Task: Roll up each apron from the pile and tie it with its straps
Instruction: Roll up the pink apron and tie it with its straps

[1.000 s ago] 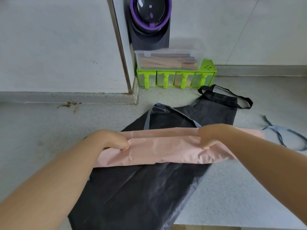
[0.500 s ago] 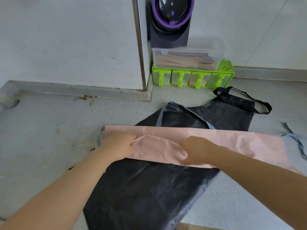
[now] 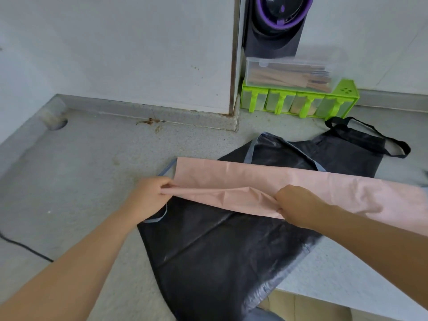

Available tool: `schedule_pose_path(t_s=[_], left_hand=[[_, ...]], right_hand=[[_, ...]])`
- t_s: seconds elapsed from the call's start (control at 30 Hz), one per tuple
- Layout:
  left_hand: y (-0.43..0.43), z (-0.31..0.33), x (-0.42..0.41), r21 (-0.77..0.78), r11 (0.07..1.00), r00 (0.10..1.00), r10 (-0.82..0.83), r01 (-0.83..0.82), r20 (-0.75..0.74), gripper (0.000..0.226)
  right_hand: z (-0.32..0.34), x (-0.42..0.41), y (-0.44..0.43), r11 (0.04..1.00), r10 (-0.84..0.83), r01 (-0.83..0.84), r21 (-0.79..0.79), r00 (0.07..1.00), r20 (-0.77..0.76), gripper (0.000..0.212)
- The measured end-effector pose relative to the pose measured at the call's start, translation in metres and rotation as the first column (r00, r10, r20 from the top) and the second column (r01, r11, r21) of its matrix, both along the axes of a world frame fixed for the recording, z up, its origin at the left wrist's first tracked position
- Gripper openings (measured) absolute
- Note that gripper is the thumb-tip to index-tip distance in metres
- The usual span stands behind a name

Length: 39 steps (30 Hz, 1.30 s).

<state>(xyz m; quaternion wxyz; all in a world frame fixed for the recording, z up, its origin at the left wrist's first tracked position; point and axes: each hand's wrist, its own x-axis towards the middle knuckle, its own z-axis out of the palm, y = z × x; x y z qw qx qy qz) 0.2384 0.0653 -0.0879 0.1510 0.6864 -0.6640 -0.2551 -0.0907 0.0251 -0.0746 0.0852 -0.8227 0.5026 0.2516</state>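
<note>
Pink apron (image 3: 289, 181) getting another lengthwise fold; both hands have shifted left along it.
The left hand (image 3: 150, 195) now pinches the strip's left end and the right hand (image 3: 294, 202) grips its near edge mid-length; a second ago they sat wide apart. The near edge is lifted, so narrowing looks under way, tying not yet. The apron lies across the black apron (image 3: 220, 251) on the counter (image 3: 81, 170), long axis left-right, right end running out of frame. The strap (image 3: 157, 218) lies loose by the left hand.
</note>
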Motion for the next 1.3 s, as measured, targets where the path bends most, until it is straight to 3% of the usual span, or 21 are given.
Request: schedule_pose_path(t_s=[0.07, 0.13, 0.2, 0.3, 0.4, 0.53, 0.67, 0.77, 0.9, 0.97, 1.07, 1.13, 1.2, 1.3], left_hand=[[-0.004, 0.005, -0.001, 0.056, 0.988, 0.966, 0.154, -0.146, -0.207, 0.011], [-0.006, 0.005, -0.002, 0.074, 0.971, 0.920, 0.239, -0.227, -0.312, 0.018], [-0.007, 0.002, -0.009, 0.041, 0.970, 0.938, 0.241, -0.239, -0.248, 0.029], [-0.013, -0.006, -0.023, -0.020, 0.961, 0.957, 0.273, -0.276, -0.102, 0.026], [-0.028, -0.017, -0.031, -0.043, 0.950, 0.947, 0.311, -0.309, 0.079, 0.038], [-0.040, -0.026, -0.040, -0.018, 0.940, 0.893, 0.329, -0.341, 0.307, 0.032], [-0.047, -0.031, -0.044, -0.010, 0.942, 0.832, 0.300, -0.334, 0.467, 0.026], [-0.053, -0.034, -0.044, 0.002, 0.938, 0.812, 0.300, -0.347, 0.500, 0.024], [-0.054, -0.029, -0.045, -0.090, 0.902, 0.822, 0.422, -0.422, 0.381, 0.033], [-0.054, -0.024, -0.058, -0.235, 0.903, 0.803, 0.428, -0.359, 0.415, 0.045], [-0.060, -0.015, -0.113, -0.337, 0.941, 0.924, 0.148, -0.023, 0.351, 0.046], [-0.065, -0.021, -0.162, -0.311, 0.922, 0.934, -0.119, 0.230, 0.337, 0.044], [-0.065, -0.036, -0.200, -0.222, 0.901, 0.874, -0.261, 0.373, 0.411, 0.045], [-0.065, -0.062, -0.217, -0.072, 0.942, 0.846, -0.260, 0.329, 0.465, 0.056]], right_hand=[[0.005, -0.005, -0.005, 0.999, -0.013, 0.011, 0.033, 0.999, 0.053, 0.012], [0.014, -0.010, -0.012, 0.992, -0.052, 0.042, 0.115, 0.995, 0.086, 0.026], [0.019, -0.014, -0.022, 0.968, -0.134, 0.109, 0.226, 0.986, 0.101, 0.034], [0.025, -0.018, -0.041, 0.926, -0.235, 0.206, 0.315, 0.970, 0.055, 0.019], [0.025, -0.030, -0.067, 0.913, -0.284, 0.285, 0.292, 0.958, -0.046, 0.037], [0.006, -0.038, -0.094, 0.920, -0.301, 0.311, 0.238, 0.950, -0.079, 0.019], [-0.007, -0.041, -0.097, 0.941, -0.292, 0.294, 0.166, 0.956, -0.036, 0.024], [-0.016, -0.050, -0.098, 0.927, -0.341, 0.331, 0.178, 0.940, 0.027, 0.029], [-0.018, -0.057, -0.092, 0.942, -0.324, 0.317, 0.112, 0.945, 0.046, 0.038], [-0.018, -0.058, -0.090, 0.949, -0.304, 0.297, 0.105, 0.951, 0.060, 0.040], [-0.020, -0.061, -0.093, 0.949, -0.299, 0.290, 0.124, 0.952, 0.069, 0.041], [-0.023, -0.063, -0.096, 0.947, -0.303, 0.291, 0.137, 0.950, 0.079, 0.041], [-0.023, -0.060, -0.097, 0.954, -0.287, 0.273, 0.120, 0.951, 0.116, 0.041], [-0.025, -0.071, -0.092, 0.952, -0.296, 0.307, -0.015, 0.930, 0.219, 0.035]])
